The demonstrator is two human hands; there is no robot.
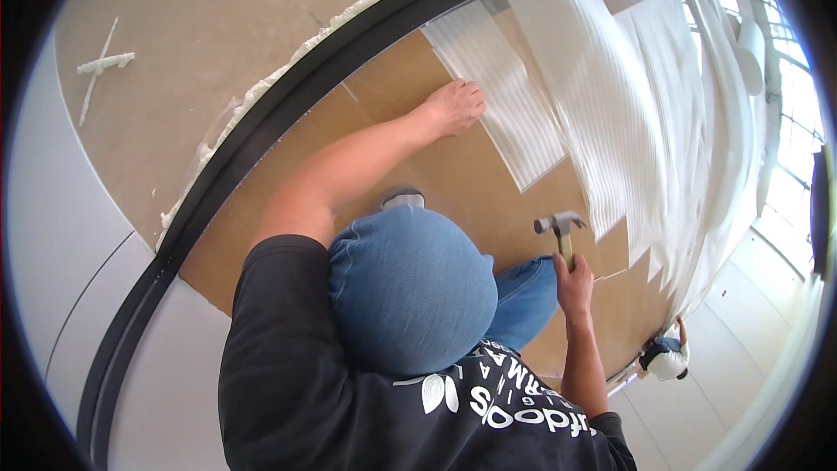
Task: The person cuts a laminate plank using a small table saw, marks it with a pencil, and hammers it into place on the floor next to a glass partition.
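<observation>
My right hand grips a claw hammer by its pale handle, the metal head raised above a brown board surface. My left arm stretches forward, and my left hand rests with curled fingers at the near edge of a white ribbed sheet. What the left fingers hold, if anything, is hidden beneath them. The ribbed sheet lies over part of the brown boards. My bent knee in blue jeans covers the boards between my arms.
A black frame strip curves along the left, edged with white foam. Beyond it lies a beige surface with a white X-shaped mark. More white sheeting spreads to the right. Another person bends down at the far right.
</observation>
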